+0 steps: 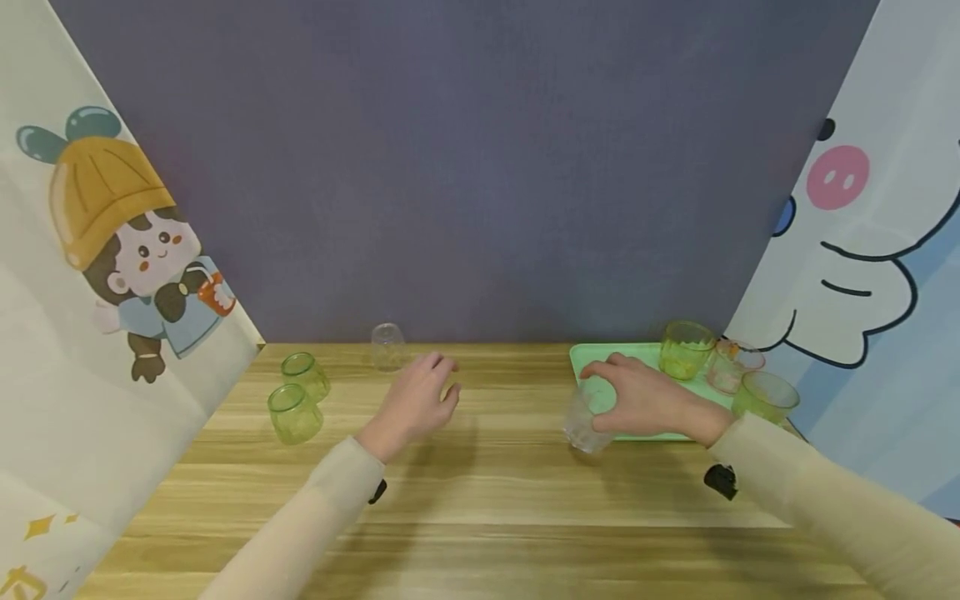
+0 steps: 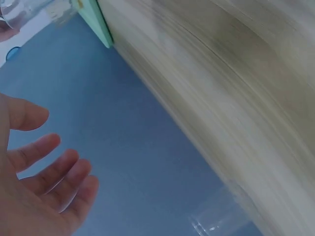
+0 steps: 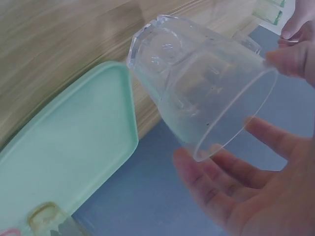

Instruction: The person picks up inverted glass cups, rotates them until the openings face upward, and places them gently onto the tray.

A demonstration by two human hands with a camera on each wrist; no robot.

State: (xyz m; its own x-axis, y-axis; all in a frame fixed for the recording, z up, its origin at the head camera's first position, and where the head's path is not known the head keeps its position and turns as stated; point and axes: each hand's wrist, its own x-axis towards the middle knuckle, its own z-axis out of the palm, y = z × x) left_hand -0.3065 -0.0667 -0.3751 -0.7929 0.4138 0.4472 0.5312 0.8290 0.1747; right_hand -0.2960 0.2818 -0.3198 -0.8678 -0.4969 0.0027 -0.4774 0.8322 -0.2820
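My right hand (image 1: 637, 396) grips a clear cup (image 1: 583, 427) by its rim, thumb on one side and fingers on the other. In the right wrist view the transparent cup (image 3: 197, 83) shows a faceted base and nothing inside. It is held at the left edge of a mint-green tray (image 1: 618, 350). My left hand (image 1: 416, 400) hovers above the wooden table with fingers loosely bent and nothing in them. Nearest to it, behind and to the left, another clear cup (image 1: 387, 348) stands by the back wall.
Two green cups (image 1: 295, 414) stand at the table's left side. On the tray's right part are a yellow-green cup (image 1: 685, 354), a pinkish cup (image 1: 731, 368) and another yellow-green cup (image 1: 763, 396). A dark grey panel (image 1: 480, 183) closes off the back.
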